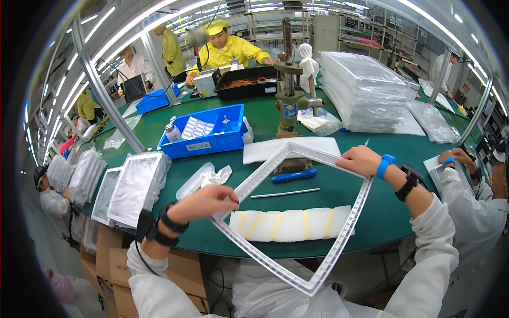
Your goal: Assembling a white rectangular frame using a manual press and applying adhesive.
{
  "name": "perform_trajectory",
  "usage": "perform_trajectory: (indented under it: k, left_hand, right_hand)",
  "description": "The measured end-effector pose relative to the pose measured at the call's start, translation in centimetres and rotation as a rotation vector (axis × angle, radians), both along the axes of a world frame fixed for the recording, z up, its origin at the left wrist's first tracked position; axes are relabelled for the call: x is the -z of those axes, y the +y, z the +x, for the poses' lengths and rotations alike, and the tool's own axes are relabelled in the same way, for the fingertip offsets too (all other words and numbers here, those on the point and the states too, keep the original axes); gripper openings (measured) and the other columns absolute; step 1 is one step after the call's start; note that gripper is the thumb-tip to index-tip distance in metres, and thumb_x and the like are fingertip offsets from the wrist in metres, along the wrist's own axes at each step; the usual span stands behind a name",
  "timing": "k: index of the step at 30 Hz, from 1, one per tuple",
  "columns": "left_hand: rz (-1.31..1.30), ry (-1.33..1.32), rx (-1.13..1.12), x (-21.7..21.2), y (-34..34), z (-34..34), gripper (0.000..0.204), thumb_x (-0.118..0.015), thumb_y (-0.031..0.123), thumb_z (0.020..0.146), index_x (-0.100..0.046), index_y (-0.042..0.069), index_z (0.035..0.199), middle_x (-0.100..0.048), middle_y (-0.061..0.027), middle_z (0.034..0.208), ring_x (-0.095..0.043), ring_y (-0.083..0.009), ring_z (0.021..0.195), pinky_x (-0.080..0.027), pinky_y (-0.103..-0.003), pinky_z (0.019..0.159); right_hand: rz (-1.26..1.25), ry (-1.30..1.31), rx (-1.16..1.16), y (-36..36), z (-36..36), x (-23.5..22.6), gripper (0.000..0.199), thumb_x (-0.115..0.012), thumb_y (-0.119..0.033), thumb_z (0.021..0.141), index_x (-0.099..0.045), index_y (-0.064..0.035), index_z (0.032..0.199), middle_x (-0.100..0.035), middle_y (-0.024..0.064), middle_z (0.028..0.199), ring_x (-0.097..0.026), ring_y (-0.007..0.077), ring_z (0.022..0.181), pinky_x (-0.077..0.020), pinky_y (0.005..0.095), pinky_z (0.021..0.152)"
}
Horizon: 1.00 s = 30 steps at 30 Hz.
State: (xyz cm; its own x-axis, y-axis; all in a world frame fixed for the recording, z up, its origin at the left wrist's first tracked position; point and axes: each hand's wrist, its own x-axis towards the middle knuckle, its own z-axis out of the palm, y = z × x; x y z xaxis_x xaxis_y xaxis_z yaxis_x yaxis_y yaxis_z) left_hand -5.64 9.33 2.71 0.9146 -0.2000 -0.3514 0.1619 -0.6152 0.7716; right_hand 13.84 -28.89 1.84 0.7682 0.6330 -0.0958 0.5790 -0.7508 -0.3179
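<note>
A large white rectangular plastic frame (339,241) is held tilted above the green table (371,212), one corner pointing toward me. My left hand (209,200) pinches its left corner. My right hand (359,159) grips its far right edge; that wrist wears a blue band and a black strap. Under the frame lies a white foam pad (289,225) with yellow stripes. A blue pen (294,176) and a thin white rod (285,193) lie on the table inside the frame's outline.
A blue bin (204,144) with small items, a green hand press (289,100), stacks of bagged panels (366,90) and bagged frames (135,185) stand around. Workers in yellow sit across the table; another person's hands (461,158) work at the right. Cardboard boxes (114,265) sit below left.
</note>
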Motion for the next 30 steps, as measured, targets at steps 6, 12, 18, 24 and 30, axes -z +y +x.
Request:
perform_trajectory:
  k: [6,12,18,24,30]
  left_hand:
    - [-0.209,0.044,-0.145,3.0,0.0,-4.8,0.021,-0.066,0.015,0.088,-0.064,0.001,0.105,-0.064,0.0009,0.09,-0.057,-0.0064,0.081,-0.045,-0.02,0.074]
    - [-0.064,-0.082,-0.045,2.9,-1.7,-4.8,0.03,-0.066,0.029,0.089,-0.066,0.004,0.105,-0.054,-0.008,0.1,-0.052,-0.0158,0.09,-0.044,-0.028,0.081]
    - [-0.04,-0.024,0.012,2.4,-2.9,-4.3,0.031,-0.064,0.029,0.091,-0.064,0.002,0.108,-0.055,-0.0091,0.104,-0.055,-0.0168,0.096,-0.046,-0.029,0.085]
    - [-0.194,0.264,0.011,0.9,-3.2,-3.1,0.017,-0.063,0.014,0.091,-0.062,0.001,0.103,-0.057,-0.0058,0.107,-0.059,-0.0151,0.1,-0.05,-0.027,0.081]
    - [0.14,-0.389,0.012,-0.4,-2.8,1.9,0.017,-0.064,0.015,0.087,-0.065,0.001,0.098,-0.066,-0.0099,0.085,-0.062,-0.0209,0.074,-0.049,-0.031,0.067]
  right_hand:
    - [-0.013,-0.097,-0.129,5.4,3.5,1.8,0.045,-0.054,-0.05,0.09,-0.07,-0.0088,0.101,-0.068,0.0196,0.092,-0.063,0.0393,0.088,-0.0494,0.0458,0.079]
    - [0.088,-0.193,-0.131,8.4,6.9,3.8,0.045,-0.056,-0.05,0.089,-0.067,-0.0092,0.104,-0.069,0.0192,0.093,-0.063,0.0394,0.089,-0.0493,0.0466,0.078]
    - [0.103,-0.256,-0.197,8.5,8.3,5.3,0.042,-0.056,-0.049,0.09,-0.066,-0.0106,0.103,-0.068,0.0176,0.09,-0.062,0.0397,0.086,-0.0492,0.0471,0.075]
    - [0.065,-0.33,-0.251,8.6,9.2,6.2,0.039,-0.055,-0.047,0.091,-0.065,-0.0122,0.104,-0.067,0.0163,0.088,-0.063,0.0381,0.087,-0.0489,0.0479,0.075]
    - [0.235,-0.449,-0.293,6.9,9.9,4.4,0.032,-0.059,-0.036,0.086,-0.067,-0.0094,0.101,-0.068,0.0156,0.087,-0.065,0.0357,0.086,-0.0503,0.0459,0.077]
